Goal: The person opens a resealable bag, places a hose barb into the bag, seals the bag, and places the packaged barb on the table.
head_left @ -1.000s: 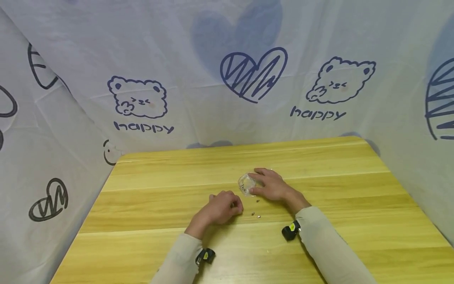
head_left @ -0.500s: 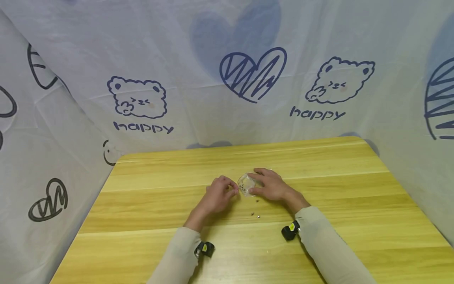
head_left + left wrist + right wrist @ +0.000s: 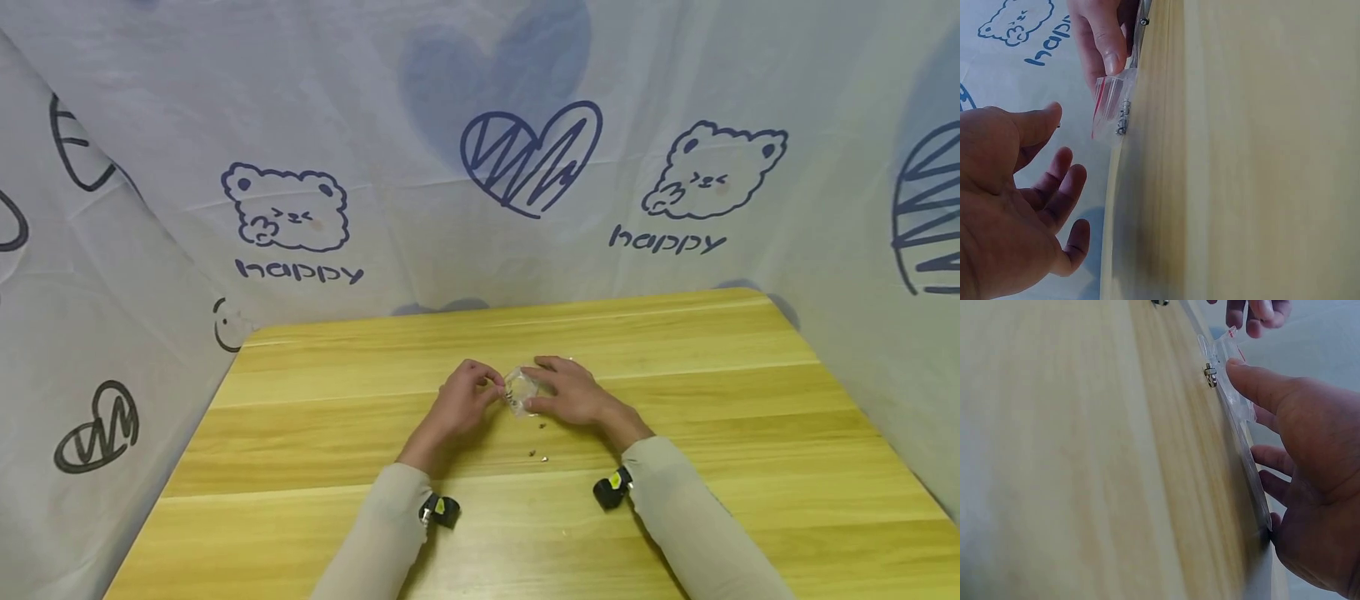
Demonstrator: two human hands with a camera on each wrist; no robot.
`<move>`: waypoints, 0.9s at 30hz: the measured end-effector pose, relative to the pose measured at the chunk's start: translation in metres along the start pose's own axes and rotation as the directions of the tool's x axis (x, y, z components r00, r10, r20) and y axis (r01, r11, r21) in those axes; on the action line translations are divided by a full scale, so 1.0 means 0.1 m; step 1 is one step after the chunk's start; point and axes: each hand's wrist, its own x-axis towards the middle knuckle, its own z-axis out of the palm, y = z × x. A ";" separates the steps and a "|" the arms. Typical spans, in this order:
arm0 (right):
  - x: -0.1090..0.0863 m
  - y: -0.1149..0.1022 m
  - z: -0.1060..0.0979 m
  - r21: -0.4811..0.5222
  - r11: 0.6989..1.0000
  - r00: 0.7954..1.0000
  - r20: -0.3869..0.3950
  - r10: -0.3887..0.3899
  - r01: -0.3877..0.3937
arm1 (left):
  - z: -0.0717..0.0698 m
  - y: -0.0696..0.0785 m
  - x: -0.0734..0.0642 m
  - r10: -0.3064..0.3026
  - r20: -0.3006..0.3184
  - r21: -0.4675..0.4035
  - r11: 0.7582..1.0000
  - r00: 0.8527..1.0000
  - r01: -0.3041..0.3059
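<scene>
A small clear zip bag (image 3: 517,392) with a red seal line lies on the table between both hands. Several small metal pieces (image 3: 1124,119), screw-like, sit inside it. My right hand (image 3: 573,395) holds the bag from the right, thumb at its near side and fingers at the far side. On the left, my left hand (image 3: 467,402) is at the bag's mouth, thumb and forefinger together. A tiny dark piece (image 3: 1059,125) shows at that thumb's tip in the left wrist view; its kind is too small to tell. The other left fingers are loosely bent.
Three loose small metal pieces, one a bit nearer the bag (image 3: 542,426) than the other two, lie on the wooden table (image 3: 675,350). A white printed cloth (image 3: 420,242) hangs behind the table and at both sides.
My left hand has moved forward from the near left of the bag up to its mouth, and its fingertips now meet the bag's left edge. The right hand has stayed at the bag.
</scene>
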 end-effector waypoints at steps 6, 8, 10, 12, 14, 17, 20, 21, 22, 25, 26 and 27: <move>0.01 -0.01 0.00 0.001 1.000 1.000 0.005 -0.009 0.009 | 0.01 0.01 0.07 0.008 0.027 -0.002 1.000 1.000 -0.008; 0.01 -0.02 0.00 -0.001 1.000 1.000 0.003 -0.016 0.016 | 0.03 0.00 0.10 0.007 0.033 -0.006 1.000 0.999 -0.006; 0.01 -0.02 0.00 -0.008 1.000 1.000 0.000 -0.015 0.015 | 0.04 -0.01 0.12 0.007 0.038 -0.003 1.000 0.999 -0.007; 0.00 -0.01 0.00 -0.014 1.000 1.000 -0.003 -0.015 0.015 | 0.06 -0.01 0.14 0.005 0.045 0.003 1.000 0.999 -0.005; 0.00 -0.02 0.01 -0.014 1.000 1.000 0.003 -0.010 0.010 | 0.07 -0.01 0.15 -0.005 0.049 0.008 1.000 0.999 0.004; -0.01 -0.02 0.02 -0.009 1.000 1.000 0.000 -0.018 0.018 | 0.09 -0.01 0.15 -0.016 0.054 0.014 1.000 0.998 0.015; -0.02 -0.02 0.02 -0.009 1.000 1.000 0.004 -0.014 0.014 | 0.10 0.00 0.15 -0.023 0.063 0.019 1.000 0.998 0.022; -0.02 -0.02 0.02 -0.008 1.000 1.000 0.005 -0.012 0.012 | 0.10 0.01 0.14 -0.023 0.065 0.020 1.000 0.998 0.022; -0.02 -0.03 0.01 -0.010 1.000 1.000 0.006 -0.012 0.012 | 0.10 0.02 0.14 -0.023 0.064 0.021 1.000 0.998 0.022; -0.03 -0.03 -0.01 -0.014 1.000 1.000 0.009 -0.008 0.008 | 0.09 0.03 0.11 -0.014 0.053 0.021 1.000 0.999 0.012; -0.03 -0.03 -0.01 -0.015 1.000 1.000 0.007 -0.010 0.010 | 0.09 0.04 0.10 -0.007 0.051 0.020 1.000 0.999 0.006; -0.02 -0.03 -0.02 -0.016 1.000 1.000 0.002 -0.014 0.014 | 0.09 0.04 0.09 0.000 0.051 0.020 1.000 0.999 -0.001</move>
